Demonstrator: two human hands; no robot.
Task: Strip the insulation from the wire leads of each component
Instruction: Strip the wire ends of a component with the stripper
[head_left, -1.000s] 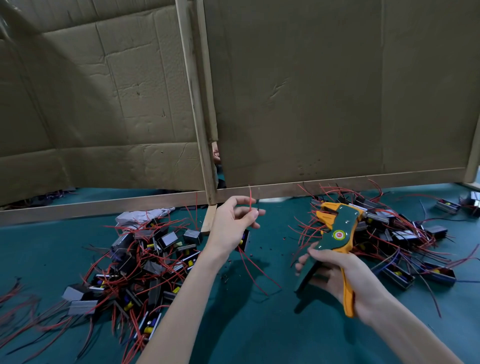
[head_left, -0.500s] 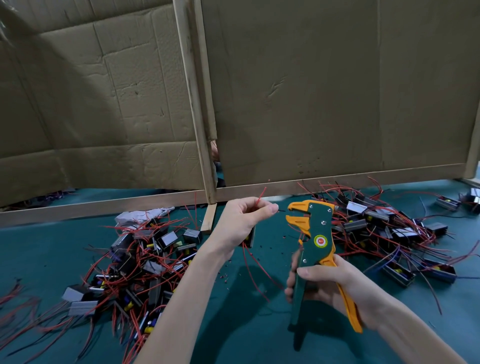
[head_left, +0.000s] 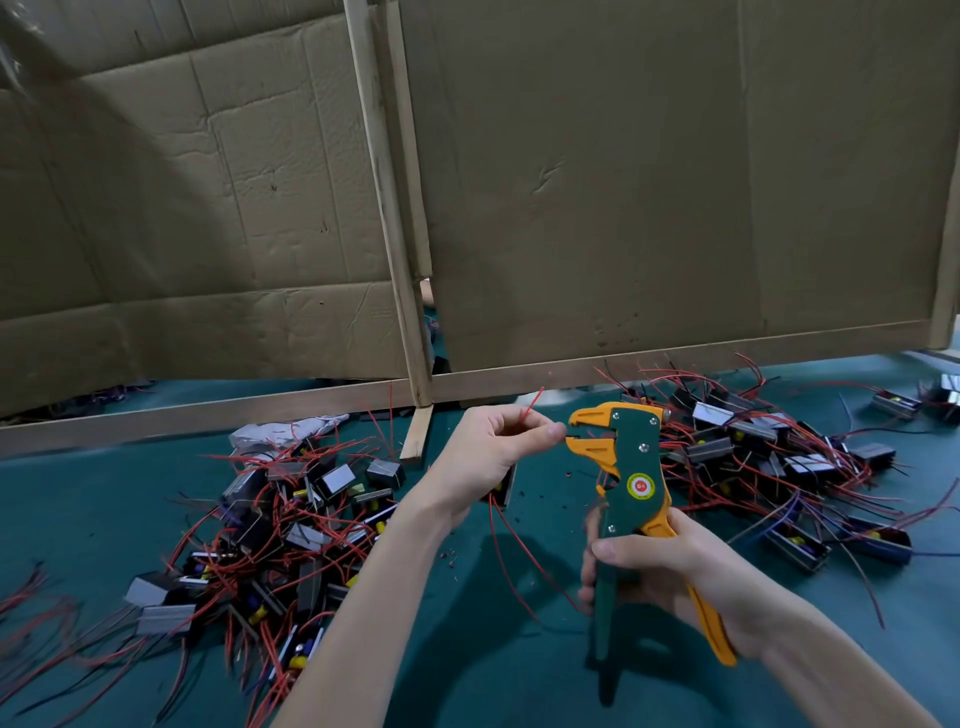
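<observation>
Pinching a thin red lead (head_left: 533, 401), left grip (head_left: 488, 452) sits beside the green-orange stripper (head_left: 631, 467) clenched by right grip (head_left: 670, 571).

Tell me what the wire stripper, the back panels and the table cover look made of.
Wire stripper: moulded plastic body, matte green and orange, with metal screw heads showing.
Back panels: corrugated cardboard, brown, creased and dented, in bare wooden strips.
Table cover: probably felt or similar cloth, dull teal, no shine.
</observation>
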